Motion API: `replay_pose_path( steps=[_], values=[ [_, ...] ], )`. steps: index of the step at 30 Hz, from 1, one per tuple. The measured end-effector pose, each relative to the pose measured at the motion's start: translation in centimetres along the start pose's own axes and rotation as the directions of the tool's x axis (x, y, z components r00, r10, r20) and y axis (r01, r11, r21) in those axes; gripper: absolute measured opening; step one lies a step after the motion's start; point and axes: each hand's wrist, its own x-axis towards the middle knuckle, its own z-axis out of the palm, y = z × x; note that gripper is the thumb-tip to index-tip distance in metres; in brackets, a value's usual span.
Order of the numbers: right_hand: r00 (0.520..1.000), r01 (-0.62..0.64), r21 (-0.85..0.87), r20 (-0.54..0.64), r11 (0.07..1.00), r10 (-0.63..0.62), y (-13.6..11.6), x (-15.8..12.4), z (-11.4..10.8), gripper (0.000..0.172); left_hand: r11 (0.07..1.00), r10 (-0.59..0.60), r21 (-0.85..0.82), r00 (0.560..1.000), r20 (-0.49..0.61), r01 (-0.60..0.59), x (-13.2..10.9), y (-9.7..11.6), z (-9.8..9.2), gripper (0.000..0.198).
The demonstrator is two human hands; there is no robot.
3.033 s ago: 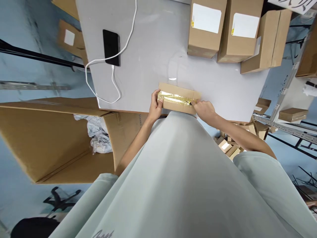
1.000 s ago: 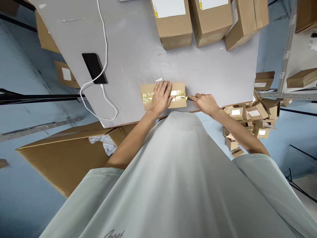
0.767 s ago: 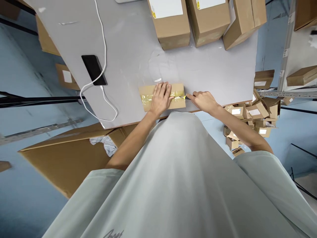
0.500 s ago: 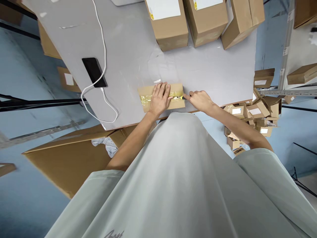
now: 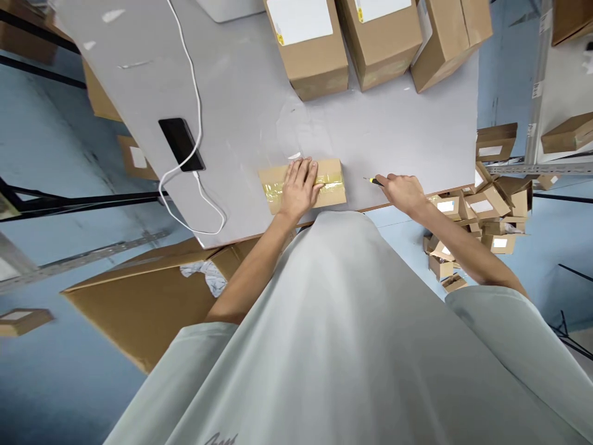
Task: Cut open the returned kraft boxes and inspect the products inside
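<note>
A small flat cardboard box [image 5: 330, 185] sealed with yellowish clear tape lies near the front edge of the grey table [image 5: 259, 99]. My left hand [image 5: 299, 188] rests flat on top of it, fingers stretched out. My right hand [image 5: 404, 191] is on the table to the right of the box, apart from it, closed around a small utility knife [image 5: 374, 181] with a yellow and black tip that points toward the box.
Three larger labelled cardboard boxes [image 5: 309, 43] stand at the table's far side. A black phone [image 5: 181, 143] on a white cable [image 5: 194, 93] lies to the left. A big open carton [image 5: 152, 303] sits on the floor at left, and several small boxes [image 5: 482, 210] are piled at right.
My right hand has drawn the knife away from the box's right end, rightward. Earlier my left hand shifted from the box's left end onto its top, where it stays.
</note>
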Motion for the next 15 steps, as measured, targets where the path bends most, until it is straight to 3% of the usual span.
replay_pose_path(
  steps=[2, 4, 6, 8, 11, 15],
  values=[
    [0.998, 0.006, 0.197, -0.059, 0.98, 0.006, 0.1, 0.2, 1.5, 0.043, 1.0, 0.006, 0.007, 1.0, 0.005, -0.006, -0.1, 0.0, -0.1, 0.088],
    [0.996, 0.014, 0.474, -0.082, 0.88, 0.028, -0.6, 1.1, 3.6, 0.04, 1.0, 0.012, 0.025, 1.0, 0.019, -0.012, -0.2, 0.0, -0.3, 0.085],
    [0.996, 0.007, 0.753, -0.063, 0.658, 0.061, -1.8, 2.5, 6.3, 0.04, 0.999, 0.016, 0.046, 0.999, 0.043, -0.018, -0.2, -0.1, -0.8, 0.084],
    [0.995, 0.009, 0.925, -0.045, 0.381, 0.088, -3.3, 3.9, 8.9, 0.046, 0.998, 0.017, 0.067, 0.997, 0.075, -0.022, 0.0, -0.2, -1.3, 0.086],
    [0.99, 0.056, 0.996, -0.065, 0.072, 0.127, -5.4, 5.2, 11.9, 0.054, 0.995, 0.001, 0.101, 0.994, 0.113, -0.013, 0.6, 0.0, -2.2, 0.095],
    [0.984, 0.076, 0.99, -0.054, -0.122, 0.171, -7.2, 5.8, 13.6, 0.058, 0.988, 0.005, 0.155, 0.992, 0.129, -0.026, 1.6, 0.7, -2.6, 0.103]
  ],
)
